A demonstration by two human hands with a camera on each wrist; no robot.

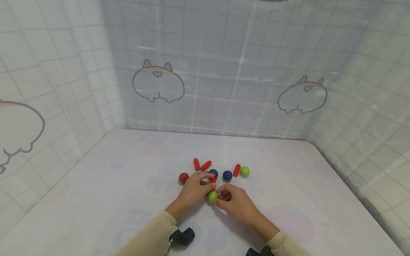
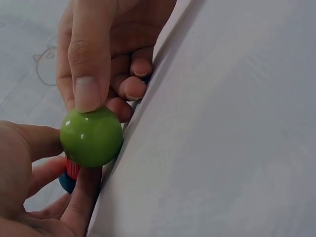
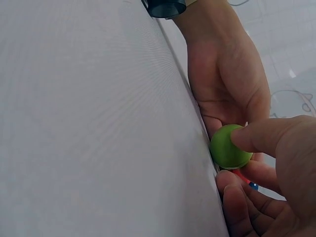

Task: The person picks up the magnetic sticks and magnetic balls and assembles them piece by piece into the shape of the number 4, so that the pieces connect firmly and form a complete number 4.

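Note:
My right hand (image 1: 238, 203) pinches a glossy green ball (image 1: 212, 197) between thumb and fingers. Just beyond it, a short red rod (image 1: 213, 180) is gripped by my left hand (image 1: 194, 187), thumb and fingers on either side. A dark blue ball (image 1: 213, 173) sits at the rod's far end, by the left fingertips. In the left wrist view, the green ball (image 2: 92, 137) covers most of the ribbed red rod (image 2: 73, 169). From the right wrist, my right thumb presses the green ball (image 3: 230, 148) while the left palm lies behind it.
Past the hands lie two red rods (image 1: 196, 164), another blue ball (image 1: 227, 175), a third loose red rod (image 1: 236, 170) and a second green ball (image 1: 245, 171). A red ball (image 1: 183, 178) is left of my left hand. Patterned curtains (image 1: 217, 71) enclose the white table (image 1: 128, 170).

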